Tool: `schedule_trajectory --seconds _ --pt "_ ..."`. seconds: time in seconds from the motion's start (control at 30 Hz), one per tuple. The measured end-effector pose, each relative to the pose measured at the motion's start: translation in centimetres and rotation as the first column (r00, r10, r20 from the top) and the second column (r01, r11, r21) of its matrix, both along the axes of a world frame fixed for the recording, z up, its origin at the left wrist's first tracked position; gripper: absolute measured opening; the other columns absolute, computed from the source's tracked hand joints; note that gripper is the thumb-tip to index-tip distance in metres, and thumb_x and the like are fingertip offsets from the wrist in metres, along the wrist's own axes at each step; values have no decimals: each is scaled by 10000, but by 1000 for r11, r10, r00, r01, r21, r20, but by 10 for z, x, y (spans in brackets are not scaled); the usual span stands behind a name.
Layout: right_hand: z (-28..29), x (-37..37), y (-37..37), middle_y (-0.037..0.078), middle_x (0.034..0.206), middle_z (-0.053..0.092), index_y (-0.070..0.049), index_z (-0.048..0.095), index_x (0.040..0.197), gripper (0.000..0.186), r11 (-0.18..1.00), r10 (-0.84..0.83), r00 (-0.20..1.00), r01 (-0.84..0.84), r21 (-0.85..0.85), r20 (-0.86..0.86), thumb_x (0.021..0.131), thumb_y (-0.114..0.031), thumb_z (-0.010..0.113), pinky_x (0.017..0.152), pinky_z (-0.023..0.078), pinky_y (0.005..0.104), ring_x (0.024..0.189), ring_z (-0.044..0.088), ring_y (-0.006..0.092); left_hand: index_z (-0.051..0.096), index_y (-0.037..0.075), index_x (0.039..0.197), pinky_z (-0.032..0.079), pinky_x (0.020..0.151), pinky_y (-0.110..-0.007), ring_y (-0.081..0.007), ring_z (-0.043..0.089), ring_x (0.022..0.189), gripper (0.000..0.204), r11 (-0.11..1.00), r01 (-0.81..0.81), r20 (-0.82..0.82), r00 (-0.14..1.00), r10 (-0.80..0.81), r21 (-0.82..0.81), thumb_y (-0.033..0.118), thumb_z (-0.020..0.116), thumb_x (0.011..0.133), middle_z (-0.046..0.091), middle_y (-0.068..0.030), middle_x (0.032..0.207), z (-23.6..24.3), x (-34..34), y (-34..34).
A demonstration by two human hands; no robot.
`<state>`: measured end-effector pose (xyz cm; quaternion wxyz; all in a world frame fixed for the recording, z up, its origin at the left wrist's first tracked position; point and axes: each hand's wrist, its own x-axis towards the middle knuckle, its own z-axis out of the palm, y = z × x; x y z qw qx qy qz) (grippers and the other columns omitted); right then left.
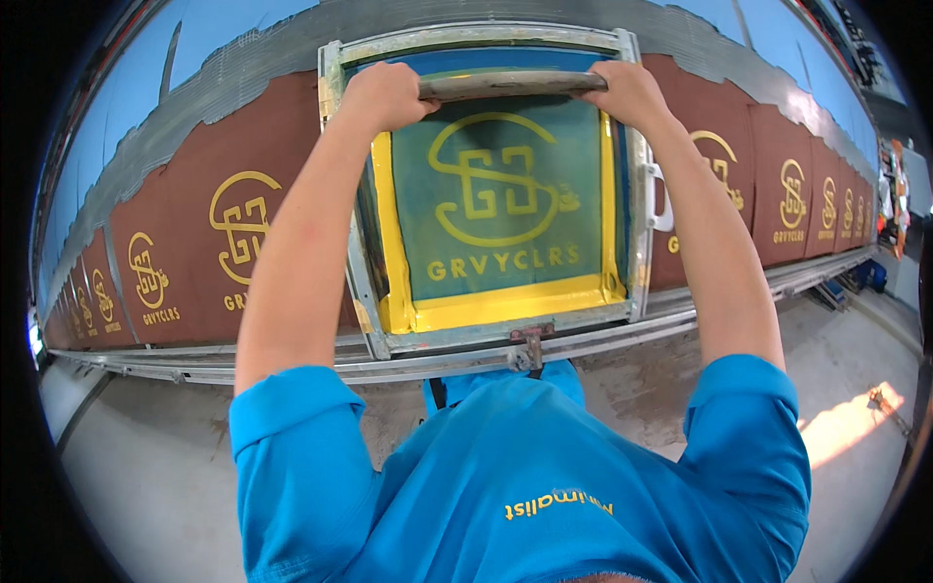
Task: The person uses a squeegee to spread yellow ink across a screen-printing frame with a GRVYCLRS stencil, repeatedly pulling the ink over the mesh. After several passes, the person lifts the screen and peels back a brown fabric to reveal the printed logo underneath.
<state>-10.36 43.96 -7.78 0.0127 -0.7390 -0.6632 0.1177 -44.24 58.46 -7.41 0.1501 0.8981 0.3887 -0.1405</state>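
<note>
My left hand [389,95] and my right hand [624,92] are closed round the two ends of a long squeegee [510,85]. The squeegee lies crosswise near the far end of a screen printing frame [476,340]. Inside the frame, the green mesh [413,209] shows a yellow looped emblem with lettering beneath it. Thick yellow ink [515,306] lines the near edge and both sides of the mesh. Beneath my hands the squeegee's blade edge cannot be made out.
Brown fabric panels [175,214] with yellow printed emblems lie along a long table on both sides of the frame. A metal rail [214,360] runs along the near edge, with a clamp [528,348] at the frame. Concrete floor [165,428] shows below.
</note>
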Motion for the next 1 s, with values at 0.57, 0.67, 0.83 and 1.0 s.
schedule_trajectory --seconds 0.57,0.67,0.83,1.0 --pt "-18 -19 -120 66 934 707 -160 751 973 264 998 57 997 -59 27 56 809 -358 809 757 550 432 918 693 309 816 140 902 597 800 -443 -319 745 914 441 999 -54 -9 998 54 1 566 719 842 780 -91 904 -20 -15 -127" --pt "-16 -34 -205 53 943 714 -164 758 991 270 993 86 995 -89 80 43 755 -273 832 783 561 430 953 694 293 813 164 886 568 764 -467 -369 718 860 325 981 -185 76 979 189 -54 474 804 788 760 -123 868 -14 -26 -215" --pt "-13 -64 -362 51 888 692 -176 764 977 354 986 73 994 -59 157 -85 641 -176 875 775 559 415 911 685 275 798 134 1037 569 857 -455 -328 718 991 355 963 -238 116 961 253 -126 274 809 711 760 -90 1055 0 -60 -365" --pt "77 -94 -443 57 950 683 -119 748 942 304 987 72 979 -43 152 -190 685 -223 875 833 525 405 952 669 264 773 125 1029 566 891 -444 -295 694 1065 343 973 -212 142 964 223 -90 212 804 699 738 -62 1062 59 -88 -452"
